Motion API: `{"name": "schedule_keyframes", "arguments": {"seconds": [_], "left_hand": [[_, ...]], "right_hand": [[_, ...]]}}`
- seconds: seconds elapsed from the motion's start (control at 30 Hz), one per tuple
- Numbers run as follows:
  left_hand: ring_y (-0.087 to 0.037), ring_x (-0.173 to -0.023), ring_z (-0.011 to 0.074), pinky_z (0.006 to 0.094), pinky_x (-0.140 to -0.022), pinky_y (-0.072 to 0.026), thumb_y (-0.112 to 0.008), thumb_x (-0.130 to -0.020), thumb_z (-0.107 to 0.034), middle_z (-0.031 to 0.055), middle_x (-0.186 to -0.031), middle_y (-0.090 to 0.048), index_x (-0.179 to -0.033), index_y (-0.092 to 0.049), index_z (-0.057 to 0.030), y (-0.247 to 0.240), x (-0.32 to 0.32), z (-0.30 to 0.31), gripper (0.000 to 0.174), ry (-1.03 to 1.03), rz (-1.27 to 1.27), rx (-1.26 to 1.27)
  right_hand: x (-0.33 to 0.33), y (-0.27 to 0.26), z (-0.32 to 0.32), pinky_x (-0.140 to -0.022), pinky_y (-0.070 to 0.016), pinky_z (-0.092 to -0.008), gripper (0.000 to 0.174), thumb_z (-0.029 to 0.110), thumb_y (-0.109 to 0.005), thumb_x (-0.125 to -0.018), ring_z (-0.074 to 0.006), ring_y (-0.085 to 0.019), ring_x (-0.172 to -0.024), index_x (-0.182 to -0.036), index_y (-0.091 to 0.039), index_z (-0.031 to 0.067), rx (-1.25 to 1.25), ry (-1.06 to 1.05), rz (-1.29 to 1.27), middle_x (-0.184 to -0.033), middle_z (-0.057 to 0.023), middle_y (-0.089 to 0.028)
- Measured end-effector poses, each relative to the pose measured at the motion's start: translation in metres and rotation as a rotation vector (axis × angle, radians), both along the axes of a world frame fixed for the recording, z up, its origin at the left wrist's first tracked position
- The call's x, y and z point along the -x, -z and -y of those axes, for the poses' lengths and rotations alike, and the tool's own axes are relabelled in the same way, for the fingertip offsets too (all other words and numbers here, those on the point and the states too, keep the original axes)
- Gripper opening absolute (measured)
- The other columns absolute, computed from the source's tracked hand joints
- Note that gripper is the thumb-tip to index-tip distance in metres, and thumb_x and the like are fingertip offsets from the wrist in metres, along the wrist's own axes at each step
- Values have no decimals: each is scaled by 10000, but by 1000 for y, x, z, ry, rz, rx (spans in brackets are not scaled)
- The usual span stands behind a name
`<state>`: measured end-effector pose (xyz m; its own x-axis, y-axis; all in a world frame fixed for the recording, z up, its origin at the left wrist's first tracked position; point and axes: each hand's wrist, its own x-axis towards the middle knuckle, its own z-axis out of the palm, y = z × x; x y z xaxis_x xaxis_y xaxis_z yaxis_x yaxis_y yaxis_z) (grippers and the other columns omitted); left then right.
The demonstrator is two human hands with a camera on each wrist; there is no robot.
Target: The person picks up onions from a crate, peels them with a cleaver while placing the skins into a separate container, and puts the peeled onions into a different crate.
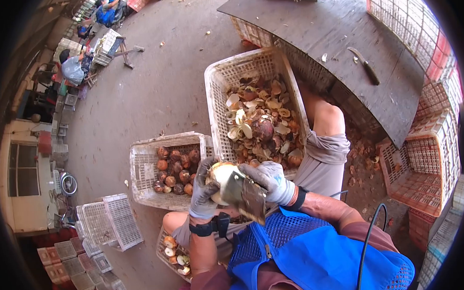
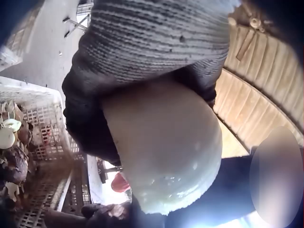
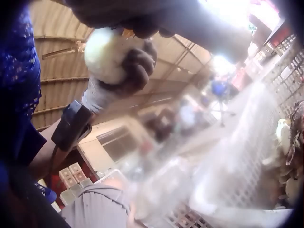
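A pale, peeled bulb-like piece [image 1: 224, 179] with some brown skin at its top is gripped by the gloved left hand [image 1: 203, 189], its fingers curled round the side. In the left wrist view the smooth white piece [image 2: 166, 147] fills the middle under the grey ribbed glove [image 2: 152, 47]. The gloved right hand [image 1: 271, 180] holds a broad dark blade [image 1: 244, 195] that lies against the piece. In the right wrist view the left hand [image 3: 135, 71] grips the white piece [image 3: 104, 54]; the right hand is dark at the top.
A crate [image 1: 212, 89] of peelings stands in front, beside a crate [image 1: 141, 191] of brown unpeeled pieces. Peeled pieces [image 1: 170, 249] lie in a low crate near the left knee. A curved knife [image 1: 367, 68] rests on the dark board [image 1: 299, 30]. People sit at far left.
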<state>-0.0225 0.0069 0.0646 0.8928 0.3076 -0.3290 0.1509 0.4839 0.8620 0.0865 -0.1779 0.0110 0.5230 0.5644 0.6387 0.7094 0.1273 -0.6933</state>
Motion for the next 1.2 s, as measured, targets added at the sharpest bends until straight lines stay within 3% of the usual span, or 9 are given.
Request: {"name": "schedule_keyframes", "arguments": {"seconds": [0.17,0.3,0.4,0.57,0.67,0.77,0.93,1.03,1.2], "left_hand": [[-563,-1155,231,355,-1010,-455,-919,-554,-331,105,-1223,-577,-1407,-373,-5,-15,-13,-17,1065,118,9,-130],[-556,-1171,232,360,-989,-475,-908,-559,-256,101,-1291,-544,-1461,-325,-35,-14,-17,-22,1096,102,-15,-147],[-561,-1155,233,349,-961,-487,-898,-542,-288,117,-1317,-525,-1484,-303,-60,4,-16,-35,1137,124,-75,-189],[-521,-1194,232,338,-985,-466,-900,-527,-365,129,-1363,-489,-1504,-261,-67,6,-20,-35,1205,148,-133,-239],[-501,-1213,225,340,-993,-459,-823,-738,-209,132,-1396,-460,-1503,-250,-63,48,-13,-55,967,193,-136,-102],[-499,-1220,229,360,-1002,-453,-817,-728,-131,134,-1411,-446,-1480,-296,-53,14,-25,-31,918,333,-117,-466],[-508,-1221,238,382,-1031,-426,-826,-661,-91,123,-1414,-445,-1425,-400,-43,38,-15,-44,876,434,51,-805],[-465,-1266,226,360,-1055,-397,-861,-597,-192,112,-1432,-432,-1452,-376,-49,26,-22,-40,993,262,-111,-189],[-459,-1258,199,332,-1054,-385,-847,-602,-170,94,-1423,-437,-1502,-280,-50,18,-27,-37,1070,290,-149,-196]], "right_hand": [[-6,0,2,-500,-435,-409,622,268,-711,-723,-284,-556,-528,-1296,-565,75,123,12,39,-622,-74,-548],[-16,2,0,-598,-519,-421,651,159,-634,-808,-341,-656,-668,-1422,-423,118,418,-164,-384,-742,-157,-649],[-26,-5,0,-626,-530,-428,732,122,-636,-794,-362,-663,-702,-1464,-341,126,483,-87,-473,-735,-183,-654],[-29,-37,18,-633,-529,-420,834,58,-672,-710,-373,-659,-721,-1470,-329,81,430,-142,-286,-830,-187,-672],[-21,-35,20,-619,-523,-427,888,123,-724,-674,-340,-664,-735,-1471,-334,109,354,-202,-168,-854,-161,-671],[-18,-18,16,-604,-510,-435,891,125,-727,-665,-340,-658,-718,-1469,-342,113,475,-201,-93,-827,-139,-663],[-12,3,8,-654,-512,-430,809,106,-686,-718,-342,-658,-785,-1461,-376,177,412,-196,-158,-867,-142,-660],[-12,1,1,-710,-522,-436,746,76,-638,-759,-359,-660,-838,-1453,-390,187,363,-255,-419,-943,-170,-671],[-14,15,-16,-816,-522,-356,488,87,-569,-866,-347,-669,-940,-1348,-526,145,270,-226,-701,-1054,-217,-661]]}}
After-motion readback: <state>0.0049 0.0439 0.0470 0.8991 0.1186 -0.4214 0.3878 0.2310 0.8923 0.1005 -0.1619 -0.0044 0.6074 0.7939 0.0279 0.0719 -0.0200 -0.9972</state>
